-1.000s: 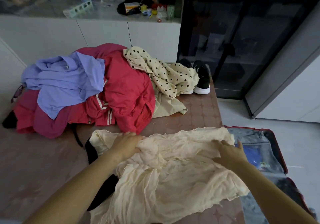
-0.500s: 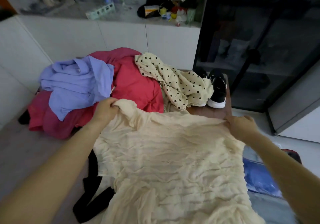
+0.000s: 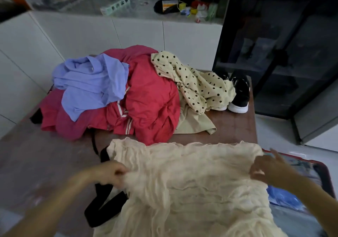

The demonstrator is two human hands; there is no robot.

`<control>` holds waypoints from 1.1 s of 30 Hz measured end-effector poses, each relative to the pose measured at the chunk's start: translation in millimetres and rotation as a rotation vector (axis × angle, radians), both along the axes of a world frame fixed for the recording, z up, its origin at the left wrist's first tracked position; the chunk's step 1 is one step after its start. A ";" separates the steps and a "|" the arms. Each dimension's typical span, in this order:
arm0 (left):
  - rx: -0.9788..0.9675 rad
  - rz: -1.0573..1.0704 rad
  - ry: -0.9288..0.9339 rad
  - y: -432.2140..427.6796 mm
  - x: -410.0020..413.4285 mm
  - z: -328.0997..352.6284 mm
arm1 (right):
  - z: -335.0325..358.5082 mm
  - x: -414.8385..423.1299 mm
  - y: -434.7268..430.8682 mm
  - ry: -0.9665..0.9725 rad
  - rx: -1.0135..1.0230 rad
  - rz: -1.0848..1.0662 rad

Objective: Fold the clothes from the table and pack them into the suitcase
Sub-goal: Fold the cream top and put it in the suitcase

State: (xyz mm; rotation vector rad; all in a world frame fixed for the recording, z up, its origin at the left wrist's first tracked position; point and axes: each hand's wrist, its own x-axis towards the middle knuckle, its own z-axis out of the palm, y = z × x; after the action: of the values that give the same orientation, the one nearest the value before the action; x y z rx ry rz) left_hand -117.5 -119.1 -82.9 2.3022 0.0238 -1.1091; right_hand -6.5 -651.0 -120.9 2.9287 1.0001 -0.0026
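A crinkled cream garment (image 3: 192, 178) lies spread on the brown table (image 3: 45, 156) in front of me. My left hand (image 3: 109, 173) grips its left edge, and my right hand (image 3: 268, 169) pinches its right edge with the forefinger sticking out. Behind it sits a pile: a lilac shirt (image 3: 91, 83), red clothes (image 3: 151, 101), a cream polka-dot piece (image 3: 197, 85) and a beige piece (image 3: 192, 125). The open suitcase (image 3: 321, 171), red-rimmed, lies on the floor to the right, with blue contents showing.
A black strap (image 3: 102, 205) lies under the cream garment's left side. Black sneakers with white soles (image 3: 239, 96) stand at the table's far right corner. A white counter (image 3: 128, 8) with clutter runs behind, and a dark glass cabinet (image 3: 283, 44) stands at right.
Both hands pulled back toward me from the garment's far edge, which had been lifted against the pile. The garment now lies flatter, its top edge short of the red clothes.
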 end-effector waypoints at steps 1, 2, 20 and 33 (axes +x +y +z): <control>0.028 -0.008 0.010 -0.2 -5.9 -11.0 | -5.3 -8.4 -1.4 0.044 -0.021 -0.020; 0.032 0.021 -0.033 -2.9 -7.6 -16.2 | -8.1 -15.3 1.1 0.090 -0.029 -0.053; 0.227 -0.271 -0.600 4.2 22.3 -9.5 | 15.2 -160.8 224.8 0.182 0.273 -0.065; 0.589 -1.146 -0.545 75.7 60.3 -19.6 | -5.1 -234.3 405.1 0.324 0.130 -0.225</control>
State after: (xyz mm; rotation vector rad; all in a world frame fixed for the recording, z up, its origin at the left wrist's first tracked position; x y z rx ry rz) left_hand -57.2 -43.4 -102.6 3.1376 -1.5103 -0.9317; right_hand -240.8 -245.9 -125.9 3.2131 0.7157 -0.4496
